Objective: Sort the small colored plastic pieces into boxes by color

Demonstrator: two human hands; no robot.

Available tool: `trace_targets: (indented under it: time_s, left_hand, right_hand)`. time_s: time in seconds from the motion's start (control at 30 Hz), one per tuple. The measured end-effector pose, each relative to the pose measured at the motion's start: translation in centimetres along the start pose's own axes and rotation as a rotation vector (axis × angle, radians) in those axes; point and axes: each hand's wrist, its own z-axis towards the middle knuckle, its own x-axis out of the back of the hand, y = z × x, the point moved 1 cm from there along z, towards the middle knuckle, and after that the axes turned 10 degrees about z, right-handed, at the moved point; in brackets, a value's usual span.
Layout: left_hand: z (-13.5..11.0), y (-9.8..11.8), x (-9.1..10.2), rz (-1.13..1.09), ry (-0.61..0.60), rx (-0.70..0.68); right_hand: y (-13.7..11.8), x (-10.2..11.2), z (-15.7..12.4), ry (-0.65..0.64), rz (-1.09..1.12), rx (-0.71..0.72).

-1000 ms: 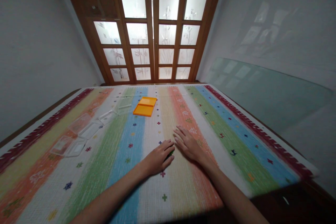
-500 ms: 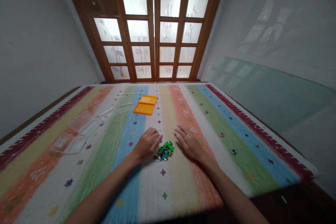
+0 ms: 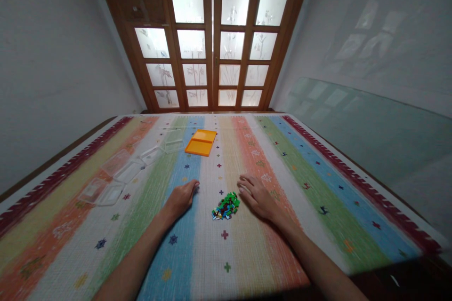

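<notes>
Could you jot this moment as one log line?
left hand: curled, inside hidden, apart from small pieces | right hand: fingers extended, beside small pieces | small pieces: piled on striped cloth | orange case: open, beyond hands

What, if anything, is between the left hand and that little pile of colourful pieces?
Nothing visible stands in the way: only the striped cloth shows between the left hand and the pile. The orange case lies farther back.
</notes>
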Motion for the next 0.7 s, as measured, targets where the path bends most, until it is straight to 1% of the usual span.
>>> trace_targets:
  time_s: [0.13, 0.23, 0.3, 0.4, 0.57, 0.63, 0.7]
  left_hand:
    - [0.0, 0.1, 0.3, 0.051, 0.135, -0.046]
    - [0.0, 0.0, 0.6, 0.076, 0.203, -0.03]
    - [0.0, -0.2, 0.6, 0.072, 0.227, -0.018]
    - [0.0, -0.4, 0.3, 0.066, 0.232, -0.003]
    - [0.1, -0.2, -0.1, 0.081, 0.235, 0.016]
    - [0.1, 0.0, -0.1, 0.084, 0.237, 0.016]
    - [0.2, 0.1, 0.0, 0.076, 0.236, 0.014]
  right_hand:
    - [-0.3, -0.4, 1.1, -0.004, 0.109, 0.014]
    - [-0.3, -1.1, 3.2, -0.009, 0.168, 0.004]
    - [-0.1, -1.9, 5.4, -0.03, 0.18, 0.036]
    - [0.2, -3.7, 9.7, -0.044, 0.139, 0.081]
    - [0.3, -6.9, 17.0, -0.105, -0.091, -0.022]
    - [0.2, -7.7, 19.0, -0.134, -0.155, -0.034]
    - [0.2, -8.3, 20.4, -0.154, -0.174, -0.024]
